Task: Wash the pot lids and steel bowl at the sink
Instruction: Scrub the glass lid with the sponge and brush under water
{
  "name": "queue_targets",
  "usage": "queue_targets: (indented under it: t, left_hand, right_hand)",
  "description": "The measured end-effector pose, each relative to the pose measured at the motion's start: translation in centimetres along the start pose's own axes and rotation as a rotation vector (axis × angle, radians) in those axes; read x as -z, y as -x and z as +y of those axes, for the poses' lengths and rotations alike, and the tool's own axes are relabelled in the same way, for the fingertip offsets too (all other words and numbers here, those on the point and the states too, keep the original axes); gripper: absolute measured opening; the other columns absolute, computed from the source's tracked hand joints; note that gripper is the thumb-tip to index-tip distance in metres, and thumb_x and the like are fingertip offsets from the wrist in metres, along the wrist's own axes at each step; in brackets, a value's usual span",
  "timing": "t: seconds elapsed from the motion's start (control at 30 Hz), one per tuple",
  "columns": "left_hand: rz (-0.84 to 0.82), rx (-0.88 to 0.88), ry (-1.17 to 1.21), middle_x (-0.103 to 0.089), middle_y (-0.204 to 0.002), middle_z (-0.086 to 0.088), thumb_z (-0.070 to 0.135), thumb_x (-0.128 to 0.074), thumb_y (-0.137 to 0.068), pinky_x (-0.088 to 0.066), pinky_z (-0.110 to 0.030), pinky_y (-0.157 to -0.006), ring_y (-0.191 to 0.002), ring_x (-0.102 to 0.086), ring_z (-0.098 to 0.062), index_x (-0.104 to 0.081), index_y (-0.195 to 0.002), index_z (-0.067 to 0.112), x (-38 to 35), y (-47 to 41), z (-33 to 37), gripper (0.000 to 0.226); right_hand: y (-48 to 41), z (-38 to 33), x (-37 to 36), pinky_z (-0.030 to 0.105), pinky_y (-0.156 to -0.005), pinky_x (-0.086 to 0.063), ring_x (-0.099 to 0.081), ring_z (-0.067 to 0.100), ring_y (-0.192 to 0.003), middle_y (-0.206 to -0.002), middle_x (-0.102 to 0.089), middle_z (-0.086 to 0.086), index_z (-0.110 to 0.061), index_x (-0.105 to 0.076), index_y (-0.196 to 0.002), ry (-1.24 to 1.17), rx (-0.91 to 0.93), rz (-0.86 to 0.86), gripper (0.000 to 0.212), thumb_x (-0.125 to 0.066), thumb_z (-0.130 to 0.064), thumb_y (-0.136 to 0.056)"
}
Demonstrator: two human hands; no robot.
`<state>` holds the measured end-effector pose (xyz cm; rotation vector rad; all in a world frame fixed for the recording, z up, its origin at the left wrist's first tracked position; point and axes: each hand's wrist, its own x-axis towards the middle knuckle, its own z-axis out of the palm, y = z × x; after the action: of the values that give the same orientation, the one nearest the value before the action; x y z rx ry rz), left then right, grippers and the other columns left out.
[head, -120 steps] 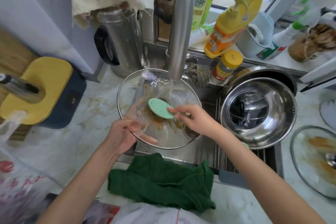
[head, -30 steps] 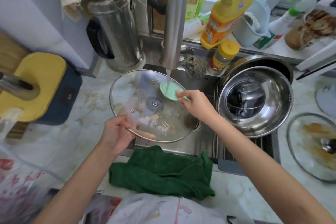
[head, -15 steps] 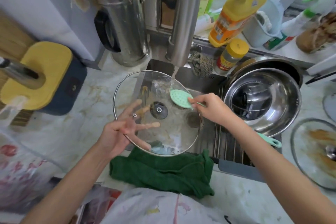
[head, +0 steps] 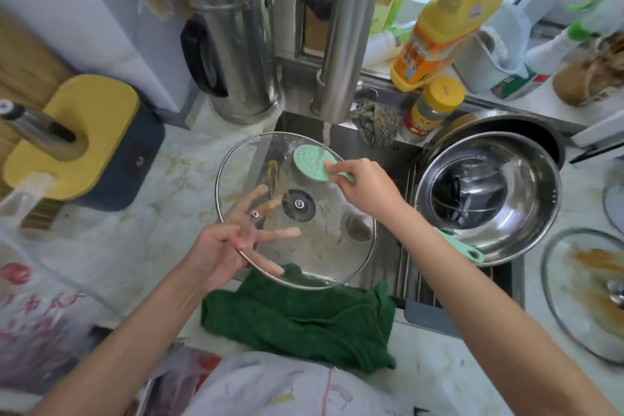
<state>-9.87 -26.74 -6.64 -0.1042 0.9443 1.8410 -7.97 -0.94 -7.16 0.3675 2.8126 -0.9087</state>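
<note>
A glass pot lid (head: 324, 246) with a steel rim and brown smears is held over the sink by my left hand (head: 223, 243), whose spread fingers support it from beneath at its left edge. My right hand (head: 364, 187) grips a mint green brush (head: 309, 162) pressed on the lid's upper part, under a thin stream from the faucet (head: 347, 30). To the right, the steel bowl (head: 489, 196) rests on the sink rack with another lid inside it. A second dirty glass lid (head: 587, 290) lies on the counter at the far right.
A green cloth (head: 304, 314) drapes the sink's front edge. A steel kettle (head: 233, 44) stands behind left, a yellow and navy knife block (head: 84, 142) at left. Detergent bottles (head: 439, 24) and a small jar (head: 432, 108) line the sill behind the sink.
The lid has been turned in my left hand and the brush has moved up from its middle to its upper part under the stream. My left fingers have spread out under the glass.
</note>
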Motion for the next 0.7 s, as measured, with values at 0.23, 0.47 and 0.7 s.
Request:
queue_targets:
  t: [0.23, 0.47, 0.7]
  left_hand:
    - [-0.017, 0.024, 0.035, -0.04, -0.15, -0.008, 0.005, -0.063, -0.041, -0.058, -0.057, -0.058, -0.116, -0.055, -0.051, -0.036, -0.146, 0.022, -0.4, 0.4, -0.9, 0.11]
    - [0.011, -0.025, 0.107, -0.045, -0.144, -0.017, 0.015, -0.08, -0.029, -0.048, -0.065, -0.079, -0.11, -0.061, -0.047, -0.046, -0.14, 0.013, 0.0, 0.7, -0.3, 0.117]
    - [-0.011, -0.027, 0.087, -0.058, -0.134, -0.009, 0.003, -0.069, -0.032, -0.058, -0.056, -0.059, -0.108, -0.062, -0.047, -0.057, -0.132, 0.015, -1.5, 0.3, 0.3, 0.102]
  right_hand:
    - [0.1, 0.9, 1.0, 0.034, -0.08, -0.051, -0.063, 0.029, -0.105, -0.118, -0.069, 0.0, -0.031, -0.07, -0.115, 0.065, -0.045, -0.037, 0.025, -0.058, -0.027, -0.094]
    - [1.4, 2.0, 3.1, 0.029, -0.085, -0.049, -0.065, 0.01, -0.094, -0.104, -0.072, -0.011, -0.024, -0.072, -0.113, -0.024, -0.069, -0.202, 0.024, -0.062, -0.021, -0.091]
    - [0.1, 0.1, -0.5, 0.034, -0.089, -0.051, -0.065, 0.021, -0.106, -0.114, -0.071, 0.002, -0.021, -0.073, -0.109, -0.188, -0.16, 0.16, 0.022, -0.062, -0.022, -0.09]
